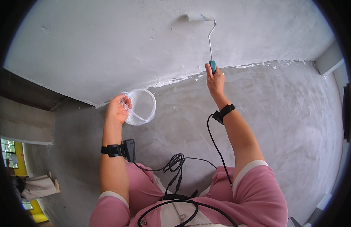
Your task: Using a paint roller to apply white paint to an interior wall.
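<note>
My right hand is closed round the teal handle of a paint roller, held out ahead of me. The roller's pale sleeve lies against the whitish wall, with a shadow at its left end. On the left, my left hand has its fingers curled round the handle and rim of a white, see-through plastic bucket. White paint smears show on the bucket's inner side. Its bottom is partly hidden by the hand.
White drips line the foot of the wall along the grey concrete floor. Black cables hang between my wrist straps. At far left a person stands near a yellow-framed window. A pale ledge juts out at the right.
</note>
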Available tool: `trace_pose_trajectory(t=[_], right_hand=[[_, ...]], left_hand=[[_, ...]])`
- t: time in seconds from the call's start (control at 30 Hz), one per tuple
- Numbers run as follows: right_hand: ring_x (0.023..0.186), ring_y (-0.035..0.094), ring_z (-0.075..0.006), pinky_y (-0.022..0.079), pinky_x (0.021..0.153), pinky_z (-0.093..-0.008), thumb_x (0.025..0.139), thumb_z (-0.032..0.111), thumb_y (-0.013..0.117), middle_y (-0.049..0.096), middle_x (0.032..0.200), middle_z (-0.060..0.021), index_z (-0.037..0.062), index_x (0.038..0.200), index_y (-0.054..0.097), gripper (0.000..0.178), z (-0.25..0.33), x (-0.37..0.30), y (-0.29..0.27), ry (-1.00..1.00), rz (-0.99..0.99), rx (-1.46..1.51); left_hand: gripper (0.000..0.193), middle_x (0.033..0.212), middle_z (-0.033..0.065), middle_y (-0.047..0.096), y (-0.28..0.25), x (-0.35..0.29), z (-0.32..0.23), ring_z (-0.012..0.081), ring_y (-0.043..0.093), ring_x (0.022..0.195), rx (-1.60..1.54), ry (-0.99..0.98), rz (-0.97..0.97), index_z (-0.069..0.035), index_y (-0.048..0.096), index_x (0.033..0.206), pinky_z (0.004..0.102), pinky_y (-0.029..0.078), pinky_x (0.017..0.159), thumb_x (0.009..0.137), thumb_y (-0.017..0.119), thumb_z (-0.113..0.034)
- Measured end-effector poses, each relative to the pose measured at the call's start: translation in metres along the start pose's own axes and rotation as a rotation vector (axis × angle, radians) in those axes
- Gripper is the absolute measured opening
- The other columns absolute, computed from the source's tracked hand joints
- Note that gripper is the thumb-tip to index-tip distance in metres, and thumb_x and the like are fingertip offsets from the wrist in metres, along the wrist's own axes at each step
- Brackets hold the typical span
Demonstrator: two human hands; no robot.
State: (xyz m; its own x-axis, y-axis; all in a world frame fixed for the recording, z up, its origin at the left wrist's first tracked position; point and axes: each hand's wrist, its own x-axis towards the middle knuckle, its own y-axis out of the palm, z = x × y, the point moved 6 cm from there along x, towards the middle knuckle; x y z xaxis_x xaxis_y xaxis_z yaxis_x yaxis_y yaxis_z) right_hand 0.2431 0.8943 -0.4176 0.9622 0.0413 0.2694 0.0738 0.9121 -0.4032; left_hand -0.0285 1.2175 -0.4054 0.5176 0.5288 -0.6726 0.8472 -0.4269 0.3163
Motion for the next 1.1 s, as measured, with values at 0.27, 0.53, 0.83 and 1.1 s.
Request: trace_pose_trajectory(t=[0.27,0.53,0.83,1.1], right_hand=[[0.07,0.054,-0.0417,0.044,0.068,-0.0451,0.094,0.056,0.044,0.057,0.073,-0.0263,-0.006,0.083,0.054,0.064,-0.044,-0.04,0.037,0.181,0.284,0.033],[0.073,0.056,-0.0443,0.044,0.07,-0.0462,0.092,0.058,0.046,0.06,0.075,-0.0282,-0.0064,0.08,0.059,0.067,-0.076,-0.061,0.026,0.261,0.31,-0.146],[0.063,0.053,-0.0341,0.044,0.064,-0.0418,0.091,0.048,0.056,0.057,0.065,-0.02,-0.0044,0.078,0.055,0.054,0.005,-0.019,0.026,0.114,0.15,0.081],[0.061,0.052,-0.039,0.044,0.062,-0.0432,0.086,0.029,0.066,0.056,0.066,-0.0215,-0.0033,0.081,0.054,0.034,-0.002,-0.032,0.037,0.033,0.188,0.002]], left_hand=[[0.013,0.083,0.0054,0.058,-0.005,0.002,-0.004,0.0184,0.059,0.077,0.015,0.041,0.025,-0.004,0.057,0.092,0.0327,0.048,0.07,0.087,0.062,-0.016],[0.013,0.087,0.0049,0.059,0.0,-0.003,-0.002,0.0191,0.06,0.079,-0.004,0.022,0.019,-0.006,0.056,0.094,0.0335,0.047,0.072,0.085,0.063,-0.013],[0.012,0.084,0.0042,0.059,-0.002,0.004,0.001,0.0189,0.06,0.079,0.013,0.018,0.038,-0.007,0.057,0.094,0.0338,0.047,0.073,0.085,0.063,-0.013],[0.01,0.082,0.0037,0.059,0.0,0.002,0.003,0.0184,0.06,0.077,0.017,0.016,0.016,-0.006,0.057,0.091,0.0327,0.047,0.072,0.086,0.062,-0.014]])
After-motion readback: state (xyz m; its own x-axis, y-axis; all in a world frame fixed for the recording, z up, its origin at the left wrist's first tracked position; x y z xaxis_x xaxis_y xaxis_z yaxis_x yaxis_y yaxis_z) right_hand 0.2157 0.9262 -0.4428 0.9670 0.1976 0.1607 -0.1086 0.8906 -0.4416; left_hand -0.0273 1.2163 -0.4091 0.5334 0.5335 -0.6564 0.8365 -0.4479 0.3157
